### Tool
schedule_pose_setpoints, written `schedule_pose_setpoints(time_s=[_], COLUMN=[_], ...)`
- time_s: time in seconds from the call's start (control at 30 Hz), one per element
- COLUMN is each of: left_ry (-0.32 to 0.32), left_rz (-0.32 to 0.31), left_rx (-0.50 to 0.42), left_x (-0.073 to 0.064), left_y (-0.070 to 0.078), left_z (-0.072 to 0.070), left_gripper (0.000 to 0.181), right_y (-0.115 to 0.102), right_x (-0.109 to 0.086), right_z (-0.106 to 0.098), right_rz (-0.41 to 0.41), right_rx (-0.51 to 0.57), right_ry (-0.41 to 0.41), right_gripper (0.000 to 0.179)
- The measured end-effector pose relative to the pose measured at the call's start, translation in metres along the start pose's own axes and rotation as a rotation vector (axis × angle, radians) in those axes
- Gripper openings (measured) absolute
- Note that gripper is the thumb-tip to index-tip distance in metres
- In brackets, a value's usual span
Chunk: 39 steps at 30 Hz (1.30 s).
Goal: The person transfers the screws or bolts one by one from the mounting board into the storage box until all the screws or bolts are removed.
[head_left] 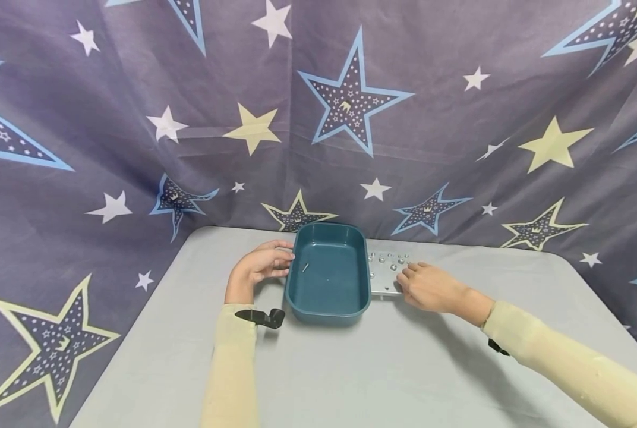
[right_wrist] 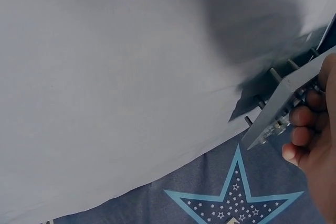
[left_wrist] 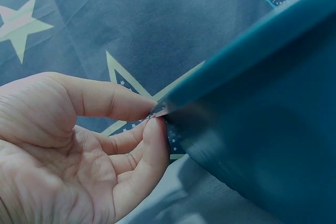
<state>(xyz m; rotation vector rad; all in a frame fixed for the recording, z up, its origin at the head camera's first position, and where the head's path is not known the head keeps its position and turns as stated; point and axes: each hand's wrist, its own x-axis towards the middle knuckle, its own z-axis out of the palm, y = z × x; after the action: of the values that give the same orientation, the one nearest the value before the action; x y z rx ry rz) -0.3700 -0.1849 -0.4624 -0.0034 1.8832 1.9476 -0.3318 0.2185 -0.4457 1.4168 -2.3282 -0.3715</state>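
A deep blue-green plastic tray [head_left: 329, 314] stands on the table, with one small metal pin-like piece [head_left: 305, 267] lying in it. My left hand [head_left: 265, 261] is at its left side; in the left wrist view thumb and finger pinch at the tray's rim [left_wrist: 231, 61]. To the right of the tray is a silver metal plate [head_left: 385, 285] bearing several bolts [head_left: 393, 267], whose shafts stick out underneath. My right hand [head_left: 431, 288] lies over the plate's right end, fingers [right_wrist: 301, 116] curled in among the bolt heads. Those fingers hide what they pinch.
A pale grey cloth covers the table [head_left: 340, 374]. Behind and at the sides hangs a dark curtain [head_left: 431, 148] printed with stars. The tray's right wall stands close against the plate's left edge. Each sleeve carries a black wrist strap with a camera [head_left: 276, 318].
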Motion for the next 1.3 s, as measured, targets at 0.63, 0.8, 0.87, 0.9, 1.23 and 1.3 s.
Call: schedule_pose_setpoints(time_s=[0.63, 0.8, 0.87, 0.9, 1.23, 1.3], left_ry=[-0.004, -0.001, 0.001, 0.000, -0.003, -0.002], left_rz=[0.002, 0.002, 0.001, 0.002, -0.002, 0.003], left_rx=[-0.003, 0.001, 0.003, 0.003, -0.007, -0.008], left_x=[0.0032, 0.0033, 0.0026, 0.0024, 0.0017, 0.0018], left_y=[-0.0017, -0.0027, -0.0025, -0.0024, -0.0013, -0.0007], left_z=[-0.0006, -0.0010, -0.0013, -0.0013, -0.0009, -0.0009], left_gripper=[0.046, 0.046, 0.046, 0.046, 0.047, 0.047], right_y=[-0.0009, -0.0020, -0.0022, -0.0022, -0.0013, -0.0007], right_x=[-0.0036, -0.0049, -0.0047, -0.0046, -0.0037, -0.0035], right_z=[0.0014, 0.0021, 0.0019, 0.0020, 0.0057, 0.0062], right_rz=[-0.023, -0.018, -0.019, -0.020, -0.012, -0.005], right_rx=[-0.076, -0.081, -0.080, -0.082, -0.093, -0.086], right_ry=[0.077, 0.094, 0.098, 0.099, 0.077, 0.072], right_gripper=[0.021, 0.021, 0.021, 0.020, 0.019, 0.018])
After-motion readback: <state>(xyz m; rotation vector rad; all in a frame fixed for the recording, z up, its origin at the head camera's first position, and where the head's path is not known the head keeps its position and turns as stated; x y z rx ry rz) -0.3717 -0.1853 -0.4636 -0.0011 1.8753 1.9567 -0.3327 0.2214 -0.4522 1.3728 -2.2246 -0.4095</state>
